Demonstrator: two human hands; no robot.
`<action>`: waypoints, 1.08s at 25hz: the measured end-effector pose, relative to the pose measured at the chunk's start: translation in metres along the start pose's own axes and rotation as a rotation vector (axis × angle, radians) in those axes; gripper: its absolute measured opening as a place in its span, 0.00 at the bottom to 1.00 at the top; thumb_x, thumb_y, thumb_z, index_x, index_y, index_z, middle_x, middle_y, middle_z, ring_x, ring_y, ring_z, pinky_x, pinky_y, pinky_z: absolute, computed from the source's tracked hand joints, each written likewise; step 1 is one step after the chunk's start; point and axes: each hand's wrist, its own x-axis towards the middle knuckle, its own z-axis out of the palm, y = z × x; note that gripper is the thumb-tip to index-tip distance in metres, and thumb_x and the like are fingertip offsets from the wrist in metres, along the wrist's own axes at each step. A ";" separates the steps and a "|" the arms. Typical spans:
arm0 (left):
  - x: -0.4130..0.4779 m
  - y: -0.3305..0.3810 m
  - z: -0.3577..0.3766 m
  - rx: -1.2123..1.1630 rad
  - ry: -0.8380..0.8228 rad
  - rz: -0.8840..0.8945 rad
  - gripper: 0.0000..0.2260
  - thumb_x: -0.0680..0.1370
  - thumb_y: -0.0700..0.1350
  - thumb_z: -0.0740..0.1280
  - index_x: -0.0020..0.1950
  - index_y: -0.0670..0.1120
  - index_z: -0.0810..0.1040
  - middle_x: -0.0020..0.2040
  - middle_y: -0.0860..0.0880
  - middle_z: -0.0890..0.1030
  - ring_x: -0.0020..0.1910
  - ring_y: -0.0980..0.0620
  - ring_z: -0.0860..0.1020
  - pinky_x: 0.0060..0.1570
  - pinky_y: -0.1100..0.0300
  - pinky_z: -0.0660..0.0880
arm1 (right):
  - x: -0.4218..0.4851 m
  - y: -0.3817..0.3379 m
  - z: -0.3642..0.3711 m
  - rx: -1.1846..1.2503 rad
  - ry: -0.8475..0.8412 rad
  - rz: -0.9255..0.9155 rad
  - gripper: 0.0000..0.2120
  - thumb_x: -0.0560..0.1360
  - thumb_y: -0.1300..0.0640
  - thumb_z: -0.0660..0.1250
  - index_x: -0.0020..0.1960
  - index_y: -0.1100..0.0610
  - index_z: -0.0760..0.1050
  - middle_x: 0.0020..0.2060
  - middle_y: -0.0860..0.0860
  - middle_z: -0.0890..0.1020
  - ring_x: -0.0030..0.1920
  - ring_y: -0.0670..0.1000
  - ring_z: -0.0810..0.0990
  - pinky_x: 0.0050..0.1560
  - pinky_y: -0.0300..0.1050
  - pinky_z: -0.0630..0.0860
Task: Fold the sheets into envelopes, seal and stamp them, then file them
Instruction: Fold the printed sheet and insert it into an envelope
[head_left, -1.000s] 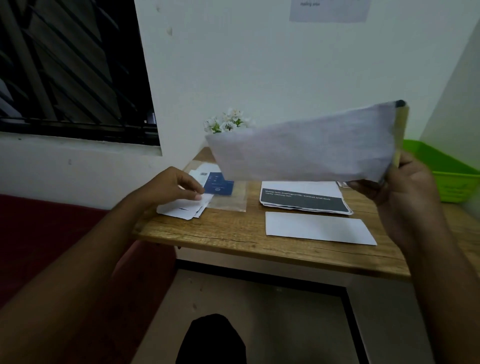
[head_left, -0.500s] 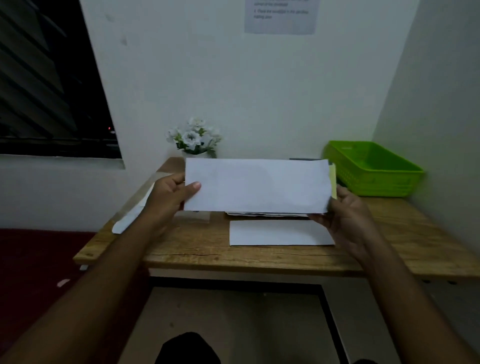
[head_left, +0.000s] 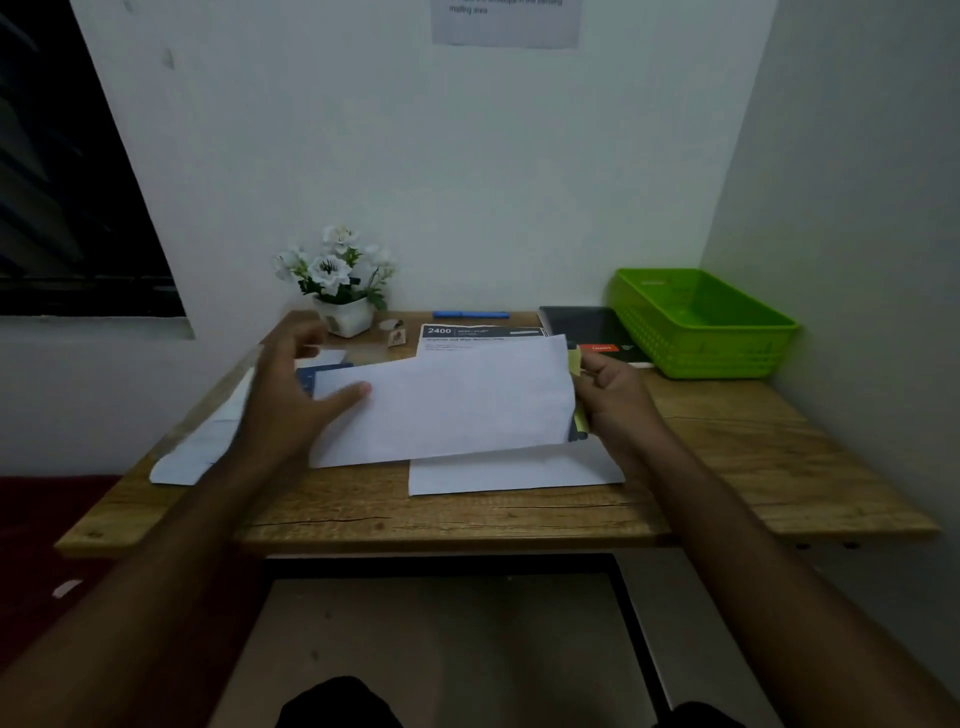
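A white envelope (head_left: 447, 405) hangs low over the wooden table (head_left: 727, 457), tilted down to the left. My right hand (head_left: 613, 400) grips its right end together with a yellow stick (head_left: 575, 364). My left hand (head_left: 291, 400) is at the envelope's left end, thumb on its front face, fingers blurred and spread above it. Another white sheet (head_left: 514, 470) lies flat on the table under the envelope. A blue stamp sheet (head_left: 311, 376) shows just behind my left hand.
A green basket (head_left: 701, 322) stands at the back right. A printed sheet (head_left: 478, 335), a dark booklet (head_left: 587, 325) and a blue pen (head_left: 470, 314) lie at the back. White flowers in a pot (head_left: 337, 291) stand at the back left. More white papers (head_left: 202, 447) lie at the left edge.
The envelope has come down from in front of my face to just above the table and tilted. My left hand took its left end, then loosened its grip.
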 end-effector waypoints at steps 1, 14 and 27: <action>-0.003 0.007 0.006 0.105 -0.095 0.138 0.35 0.65 0.59 0.76 0.67 0.54 0.66 0.65 0.55 0.70 0.62 0.55 0.68 0.58 0.56 0.67 | 0.002 0.003 0.002 -0.014 -0.001 0.011 0.09 0.77 0.59 0.66 0.55 0.50 0.81 0.47 0.49 0.87 0.46 0.49 0.86 0.34 0.41 0.80; -0.006 0.050 0.082 0.632 -0.375 0.663 0.49 0.63 0.70 0.66 0.75 0.46 0.55 0.71 0.48 0.66 0.70 0.49 0.64 0.72 0.40 0.47 | 0.008 0.019 0.007 -0.136 0.015 -0.004 0.11 0.76 0.62 0.69 0.53 0.46 0.80 0.43 0.42 0.86 0.44 0.42 0.85 0.34 0.36 0.79; 0.001 0.047 0.062 0.675 -0.416 0.676 0.47 0.63 0.71 0.66 0.74 0.48 0.58 0.70 0.48 0.68 0.67 0.49 0.66 0.68 0.47 0.58 | 0.013 0.026 0.009 -0.216 0.033 0.023 0.06 0.71 0.63 0.73 0.45 0.54 0.80 0.33 0.48 0.86 0.32 0.46 0.84 0.29 0.39 0.79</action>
